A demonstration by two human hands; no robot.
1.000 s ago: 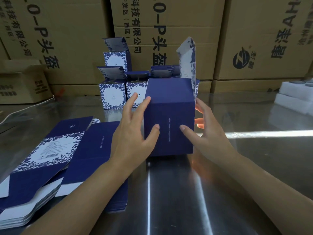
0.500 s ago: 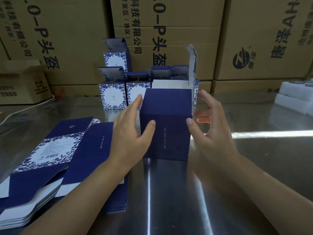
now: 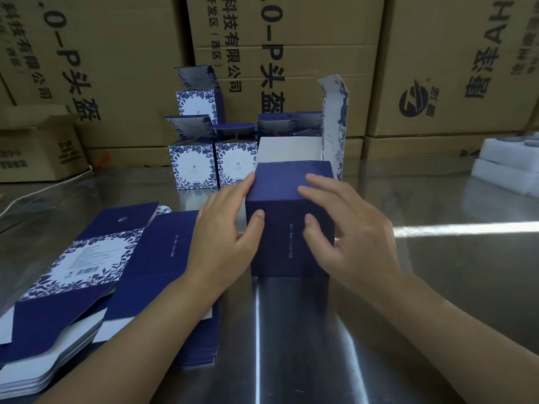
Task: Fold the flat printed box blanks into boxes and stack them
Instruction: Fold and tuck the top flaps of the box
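Observation:
A dark blue folded box (image 3: 287,231) stands upright on the metal table (image 3: 437,287) in the middle, its top open and one lid flap (image 3: 334,123) sticking up at the far right. My left hand (image 3: 224,231) grips its left side, thumb on the front face. My right hand (image 3: 347,228) holds the right side with fingers over the near flap and thumb on the front. A stack of flat blanks (image 3: 96,275) lies at the left. Several folded boxes (image 3: 213,153) with blue floral fronts stand stacked at the back.
Large brown cartons (image 3: 291,59) form a wall behind the table. A smaller carton (image 3: 38,144) sits at the far left with a white cable beside it. White foam pieces (image 3: 507,167) lie at the right edge.
The box has been tipped upright and drawn nearer. My right hand moved from beside it onto its top front edge; my left hand slid up its left side.

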